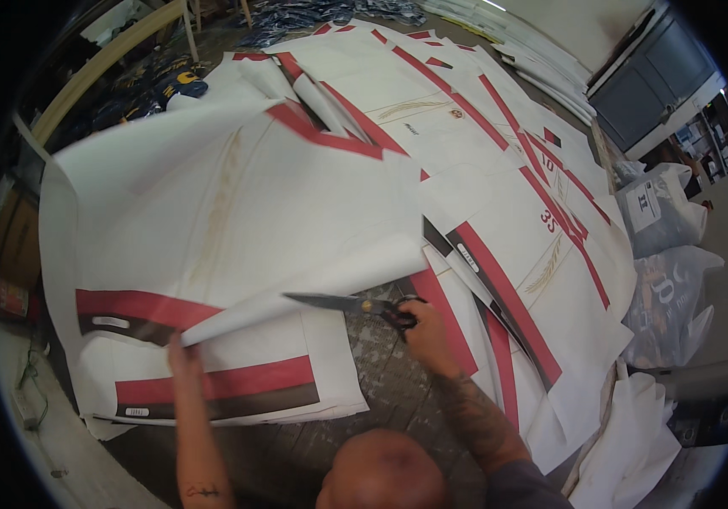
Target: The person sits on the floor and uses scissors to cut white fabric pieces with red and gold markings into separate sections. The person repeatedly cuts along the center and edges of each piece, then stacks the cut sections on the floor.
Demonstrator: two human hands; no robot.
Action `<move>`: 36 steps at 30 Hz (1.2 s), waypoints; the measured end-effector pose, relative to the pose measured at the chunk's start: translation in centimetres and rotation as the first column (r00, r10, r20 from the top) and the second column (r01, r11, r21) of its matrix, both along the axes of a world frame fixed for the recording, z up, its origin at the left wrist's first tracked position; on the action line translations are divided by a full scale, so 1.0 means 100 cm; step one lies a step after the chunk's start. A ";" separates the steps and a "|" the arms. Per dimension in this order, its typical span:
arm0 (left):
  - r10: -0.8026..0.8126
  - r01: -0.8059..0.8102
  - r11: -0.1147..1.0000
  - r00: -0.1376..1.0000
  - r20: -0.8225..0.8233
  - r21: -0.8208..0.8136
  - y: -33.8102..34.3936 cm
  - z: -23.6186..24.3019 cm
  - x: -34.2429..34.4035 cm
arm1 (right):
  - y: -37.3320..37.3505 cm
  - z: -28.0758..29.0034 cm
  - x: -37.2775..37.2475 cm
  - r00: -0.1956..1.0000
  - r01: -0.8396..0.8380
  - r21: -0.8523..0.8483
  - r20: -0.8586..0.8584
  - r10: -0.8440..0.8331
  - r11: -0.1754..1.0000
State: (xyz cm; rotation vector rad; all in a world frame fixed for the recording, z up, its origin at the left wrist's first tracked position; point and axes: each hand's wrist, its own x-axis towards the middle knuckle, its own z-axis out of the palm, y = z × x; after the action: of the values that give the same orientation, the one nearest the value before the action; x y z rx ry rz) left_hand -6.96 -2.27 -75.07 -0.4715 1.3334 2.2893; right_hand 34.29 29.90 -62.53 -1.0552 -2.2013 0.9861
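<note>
My left hand (184, 356) pinches a large white printed sheet (279, 195) with red and dark bands, lifting its lower edge into a curled fold at lower left. My right hand (423, 335) grips large black-handled scissors (338, 303), their long blades pointing left beside the fold, over the paper. Beneath the fold lies another white piece (245, 343) with a red and dark band. Many similar printed pieces (525, 229) overlap across the work surface to the right and back.
The top of a head (385, 471) is at bottom centre. Right are two filled plastic bags (665, 301), loose white sheets (635, 433) and a grey cabinet (648, 72). At back left stand a wooden frame (101, 59) and dark fabric bundles (152, 93). A box (12, 237) sits at far left.
</note>
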 end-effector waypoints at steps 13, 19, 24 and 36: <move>0.289 -0.200 0.951 0.843 0.454 -0.234 -0.131 -0.013 -0.032 | 0.186 -0.075 0.016 0.918 0.302 0.530 0.061 -0.391 0.792; 0.095 0.043 0.939 0.921 0.377 -0.342 -0.140 0.012 -0.003 | 0.209 -0.102 0.001 0.917 0.295 0.486 0.099 -0.387 0.823; 0.220 -0.079 0.888 0.939 0.266 -0.453 -0.147 0.006 -0.021 | 0.212 -0.118 -0.009 0.940 0.282 0.428 0.054 -0.336 0.859; 0.703 -0.472 0.493 0.711 0.014 -0.731 -0.243 0.013 0.011 | 0.233 -0.110 -0.034 0.963 0.246 0.136 0.077 -0.258 0.960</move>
State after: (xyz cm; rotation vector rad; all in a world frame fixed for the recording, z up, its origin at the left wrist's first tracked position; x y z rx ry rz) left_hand -5.83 -26.59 -73.81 -1.7419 2.0573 1.9190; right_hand 30.91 53.16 -73.55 -1.3070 -2.1042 0.6900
